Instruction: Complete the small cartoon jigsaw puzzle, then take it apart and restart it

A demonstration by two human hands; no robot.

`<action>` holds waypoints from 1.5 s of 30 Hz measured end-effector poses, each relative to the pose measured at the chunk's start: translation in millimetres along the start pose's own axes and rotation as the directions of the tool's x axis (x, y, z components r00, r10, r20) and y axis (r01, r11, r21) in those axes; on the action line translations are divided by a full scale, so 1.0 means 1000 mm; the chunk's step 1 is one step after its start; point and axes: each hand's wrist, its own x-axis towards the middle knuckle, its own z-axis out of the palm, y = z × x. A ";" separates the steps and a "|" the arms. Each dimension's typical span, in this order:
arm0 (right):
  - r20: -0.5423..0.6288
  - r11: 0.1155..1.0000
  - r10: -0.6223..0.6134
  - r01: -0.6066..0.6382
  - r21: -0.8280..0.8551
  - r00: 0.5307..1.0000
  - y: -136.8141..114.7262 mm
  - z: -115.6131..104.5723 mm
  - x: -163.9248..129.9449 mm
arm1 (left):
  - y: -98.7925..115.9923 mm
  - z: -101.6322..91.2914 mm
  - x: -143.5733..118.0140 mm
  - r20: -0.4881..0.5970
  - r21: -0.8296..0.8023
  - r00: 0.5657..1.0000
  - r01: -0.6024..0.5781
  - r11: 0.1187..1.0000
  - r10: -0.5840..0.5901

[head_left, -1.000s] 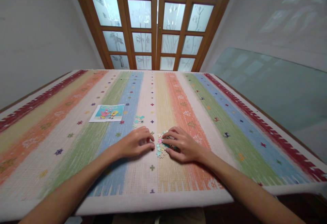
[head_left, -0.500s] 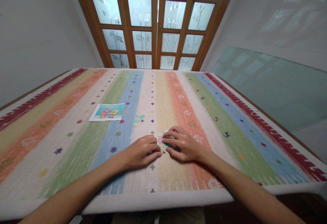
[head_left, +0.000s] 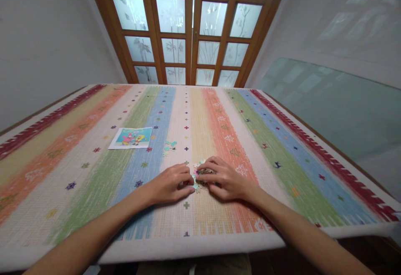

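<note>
A small heap of pastel jigsaw puzzle pieces (head_left: 199,167) lies on the cloth between my hands, partly hidden by the right one. At its left edge is my left hand (head_left: 176,184), fingers curled and thumb close to the index finger, with a teal puzzle piece (head_left: 194,182) at the tips. My right hand (head_left: 224,179) arches over the heap from the right, its fingers apart and the tips touching pieces. Farther up the cloth sits a small cluster of teal and pale puzzle pieces (head_left: 170,146).
A printed cartoon picture (head_left: 131,138) lies flat, left of the small cluster. The striped tablecloth (head_left: 103,191) covers a wide table whose near edge runs under my forearms. Beyond the table stand wooden doors with frosted panes (head_left: 171,14); a glass panel (head_left: 328,108) leans at right.
My right hand's fingers have shifted slightly left over the heap, and the pieces under them have moved. Teal pieces now show by my left fingertips. The picture and small cluster stay put.
</note>
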 end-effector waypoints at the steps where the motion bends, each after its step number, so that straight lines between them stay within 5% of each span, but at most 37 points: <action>1: -0.006 1.000 -0.006 0.006 0.012 1.000 -0.001 0.000 0.000 | 0.000 0.001 0.000 0.001 0.006 1.000 -0.005 1.000 0.005; 12: -0.049 0.996 -0.008 0.012 0.083 0.999 -0.005 0.002 0.002 | 0.002 0.004 -0.001 0.031 0.059 0.997 -0.067 0.996 0.066; 19: -0.045 0.996 -0.002 0.006 0.090 0.999 -0.006 0.001 0.002 | -0.009 -0.020 -0.002 0.079 0.238 0.991 -0.120 0.964 0.104; 27: -0.090 0.992 0.021 -0.009 0.126 0.996 -0.009 0.001 0.003 | -0.055 -0.038 -0.008 -0.110 0.371 0.994 0.048 0.928 -0.008; 33: -0.152 0.992 0.100 -0.087 0.087 0.983 -0.008 0.001 0.005 | -0.069 -0.038 -0.012 -0.181 0.415 0.983 0.101 0.904 -0.027; 40: -0.299 0.951 0.260 -0.297 -0.083 0.918 0.002 0.005 0.003 | -0.056 -0.031 -0.007 -0.238 0.353 0.971 0.094 0.931 -0.008; 45: -0.251 0.926 0.339 -0.368 -0.080 0.907 0.007 0.006 0.002 | -0.029 -0.008 0.001 -0.120 0.258 0.990 -0.045 0.965 0.078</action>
